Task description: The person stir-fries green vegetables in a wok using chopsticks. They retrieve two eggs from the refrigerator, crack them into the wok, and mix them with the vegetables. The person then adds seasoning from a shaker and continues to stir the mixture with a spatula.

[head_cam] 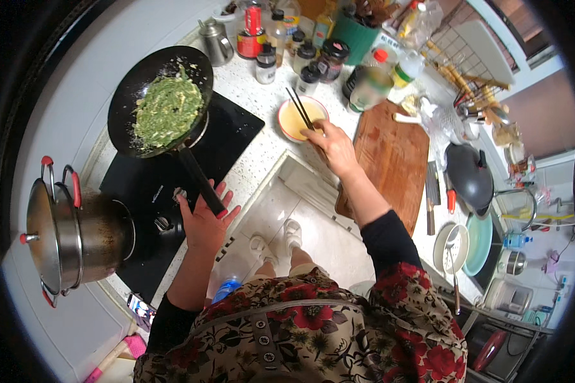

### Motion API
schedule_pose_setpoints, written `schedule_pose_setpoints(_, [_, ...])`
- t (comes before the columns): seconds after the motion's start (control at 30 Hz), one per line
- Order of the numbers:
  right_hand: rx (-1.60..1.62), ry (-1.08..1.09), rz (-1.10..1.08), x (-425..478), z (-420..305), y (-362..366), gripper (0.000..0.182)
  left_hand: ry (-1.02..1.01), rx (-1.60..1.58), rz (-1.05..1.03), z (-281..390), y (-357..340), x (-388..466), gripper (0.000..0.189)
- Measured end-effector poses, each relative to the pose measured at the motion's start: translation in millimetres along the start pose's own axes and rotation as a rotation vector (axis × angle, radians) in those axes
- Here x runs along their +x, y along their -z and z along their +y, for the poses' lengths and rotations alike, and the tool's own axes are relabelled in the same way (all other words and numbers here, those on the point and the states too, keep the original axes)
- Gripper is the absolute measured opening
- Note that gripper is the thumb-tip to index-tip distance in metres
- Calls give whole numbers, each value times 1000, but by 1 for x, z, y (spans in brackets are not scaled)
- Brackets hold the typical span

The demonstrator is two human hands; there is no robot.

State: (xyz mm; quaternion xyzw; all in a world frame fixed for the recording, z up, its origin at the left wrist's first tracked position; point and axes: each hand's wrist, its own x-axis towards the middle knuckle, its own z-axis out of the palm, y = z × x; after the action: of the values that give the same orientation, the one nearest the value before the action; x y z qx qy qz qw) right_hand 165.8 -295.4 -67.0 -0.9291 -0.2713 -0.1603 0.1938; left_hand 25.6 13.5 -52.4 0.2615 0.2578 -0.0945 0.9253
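Note:
A black frying pan (120, 115) with a green, egg-flecked mass of chopped food (167, 112) in it sits on the far part of the black gas hob (235, 124). Under the red-tipped end of its handle (199, 179), my left hand (206, 218) is spread palm up, fingers apart; whether it touches the handle is unclear. My right hand (333, 146) holds dark chopsticks (301, 109), their slim ends pointing up and away above a red-rimmed bowl (303, 117) of pale yellow liquid. The fingers are at the bowl's near right rim.
A tall steel steamer pot (88, 234) stands at the left of the hob. Jars and bottles (309, 79) crowd the back counter. Right of the bowl lies a wooden cutting board (393, 153), with a cleaver (431, 191), a wok lid (469, 174) and a bowl with a slotted spoon (451, 249) beyond.

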Motion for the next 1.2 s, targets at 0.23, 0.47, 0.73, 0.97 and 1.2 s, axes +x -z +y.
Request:
schedule_pose_setpoints(0.23, [49,71,73,-2,33,-19,27,278,-125,-380,-58,10,23,65])
schedule_pose_setpoints(0.47, [63,70,199,0,40,-31,31,355,94,-36,-111,-42,23,60])
schedule_pose_setpoints(0.73, [346,-376,405,-103,-15,45,34,543,349,-139,-152,-81,29,58])
schedule_pose_setpoints(0.97, [622,-1062,398,-294,-121,56,21,768,378,-285,-202,-76,29,56])
schedule_pose_setpoints(1.2, [758,-1883,455,-482,-206,9,18,934,533,-370,-252,-80,7,56])
